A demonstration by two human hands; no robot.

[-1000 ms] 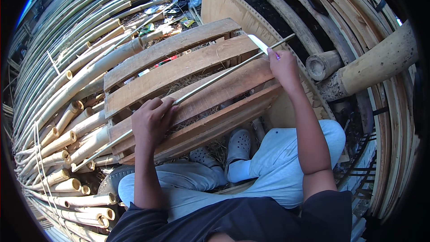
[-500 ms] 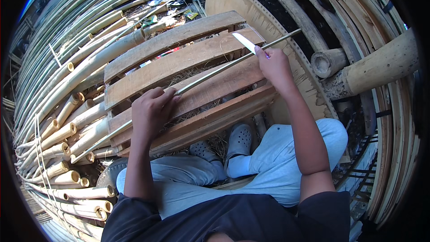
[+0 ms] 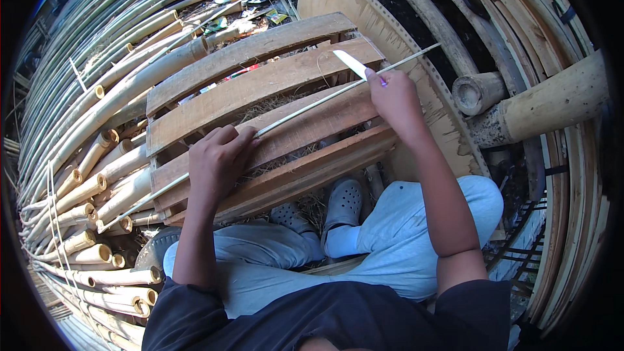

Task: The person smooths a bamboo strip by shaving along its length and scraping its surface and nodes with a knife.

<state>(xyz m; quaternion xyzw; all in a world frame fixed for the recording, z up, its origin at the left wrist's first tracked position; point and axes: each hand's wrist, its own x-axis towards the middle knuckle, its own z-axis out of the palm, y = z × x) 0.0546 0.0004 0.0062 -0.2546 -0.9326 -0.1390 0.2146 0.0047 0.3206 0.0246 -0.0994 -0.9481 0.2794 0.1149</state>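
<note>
A long thin bamboo strip lies aslant over the slatted wooden crate, its ends reaching past both sides. My left hand is closed around the strip left of its middle, fingers curled over it. My right hand grips a knife by its handle, mostly hidden in the fist. The pale blade points up and to the left, and its base sits at the strip. From this view I cannot tell whether the right fingers also pinch the strip.
Stacked bamboo poles fill the left side. A curved plywood sheet stands behind the crate and to its right. Thick bamboo and bundled wooden strips lie at right. Litter is scattered at the back. My clogs are below the crate.
The strip now shows a paler face upward than before. Both hands keep their grips, and the knife has shifted slightly left along with the right hand.
</note>
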